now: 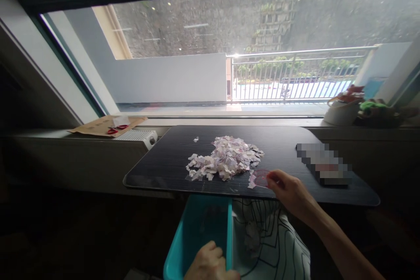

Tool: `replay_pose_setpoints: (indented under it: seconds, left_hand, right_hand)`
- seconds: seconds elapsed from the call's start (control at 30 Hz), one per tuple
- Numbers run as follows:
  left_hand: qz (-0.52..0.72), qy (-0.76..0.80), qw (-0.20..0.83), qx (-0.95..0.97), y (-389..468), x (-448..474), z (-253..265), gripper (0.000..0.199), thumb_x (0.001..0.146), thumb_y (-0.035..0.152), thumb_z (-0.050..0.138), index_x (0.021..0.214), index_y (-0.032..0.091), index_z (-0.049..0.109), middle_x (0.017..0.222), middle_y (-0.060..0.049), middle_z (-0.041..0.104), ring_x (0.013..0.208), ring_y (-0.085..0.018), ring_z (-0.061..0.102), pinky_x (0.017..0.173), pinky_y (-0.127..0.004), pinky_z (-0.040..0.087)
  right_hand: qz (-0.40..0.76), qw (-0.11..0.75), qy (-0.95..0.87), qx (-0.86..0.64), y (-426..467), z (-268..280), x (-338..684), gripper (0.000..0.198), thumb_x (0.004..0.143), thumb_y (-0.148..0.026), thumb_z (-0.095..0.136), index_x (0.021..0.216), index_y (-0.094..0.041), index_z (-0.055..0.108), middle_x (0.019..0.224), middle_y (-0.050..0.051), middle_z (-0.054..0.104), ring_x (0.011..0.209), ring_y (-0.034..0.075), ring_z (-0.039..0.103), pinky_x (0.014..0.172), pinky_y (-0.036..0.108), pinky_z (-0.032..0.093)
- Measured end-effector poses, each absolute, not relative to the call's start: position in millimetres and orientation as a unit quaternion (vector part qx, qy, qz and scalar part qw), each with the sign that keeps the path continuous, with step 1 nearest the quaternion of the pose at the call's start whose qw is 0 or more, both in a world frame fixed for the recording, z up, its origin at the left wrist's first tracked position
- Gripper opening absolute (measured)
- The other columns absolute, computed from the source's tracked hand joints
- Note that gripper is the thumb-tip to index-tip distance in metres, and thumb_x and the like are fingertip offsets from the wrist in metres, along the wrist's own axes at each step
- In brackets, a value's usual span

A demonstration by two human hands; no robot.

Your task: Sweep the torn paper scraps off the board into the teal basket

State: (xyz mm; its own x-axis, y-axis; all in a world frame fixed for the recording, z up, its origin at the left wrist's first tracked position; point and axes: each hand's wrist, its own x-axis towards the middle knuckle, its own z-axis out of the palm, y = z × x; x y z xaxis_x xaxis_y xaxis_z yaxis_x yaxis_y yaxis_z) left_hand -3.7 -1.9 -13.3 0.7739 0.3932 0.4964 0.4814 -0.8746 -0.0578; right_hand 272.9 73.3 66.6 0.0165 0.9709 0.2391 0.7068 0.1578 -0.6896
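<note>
Brown paper (93,126) on sill (278,121); metal railing (292,74) outside.

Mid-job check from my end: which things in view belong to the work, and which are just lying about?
Seemingly in use:
- paper scraps on the table
- see-through pinkish piece, in the right hand
- teal bin, gripped by the left hand

Apparently lying about:
- red-handled scissors on brown paper
- pale container on the sill
- blurred-out object, tabletop right

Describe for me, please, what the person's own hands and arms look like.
Neither the left hand nor the right hand wears a glove, and no ring can be made out. The right forearm shows no sleeve or watch; the left forearm is out of view.
</note>
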Motion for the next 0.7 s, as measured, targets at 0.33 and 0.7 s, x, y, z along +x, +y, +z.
replay_pose_setpoints:
  seconds: [0.33, 0.7]
  left_hand:
    - [-0.064, -0.288, 0.013, -0.955, -8, 1, 26, 0.025, 0.071, 0.026, 0.076, 0.065, 0.021, 0.052, 0.059, 0.003, 0.055, 0.056, -0.015, 0.050, 0.058, -0.028, 0.028]
    - [-0.036, -0.318, 0.020, -0.947, 0, 3, 18, 0.026, 0.078, 0.036, 0.072, 0.065, 0.020, 0.055, 0.054, 0.003, 0.054, 0.051, -0.015, 0.049, 0.053, -0.028, 0.025]
  right_hand:
    - [0.293, 0.493, -0.582, -0.576, 86, 44, 279, 0.032, 0.075, -0.046, 0.060, 0.092, -0.019, 0.063, 0.074, 0.002, 0.067, 0.060, 0.015, 0.059, 0.051, 0.025, 0.046]
    - [0.304, 0.509, -0.587, -0.552, 83, 42, 277, 0.023, 0.074, -0.038, 0.063, 0.086, -0.018, 0.066, 0.077, 0.002, 0.069, 0.071, 0.017, 0.063, 0.067, 0.027, 0.050]
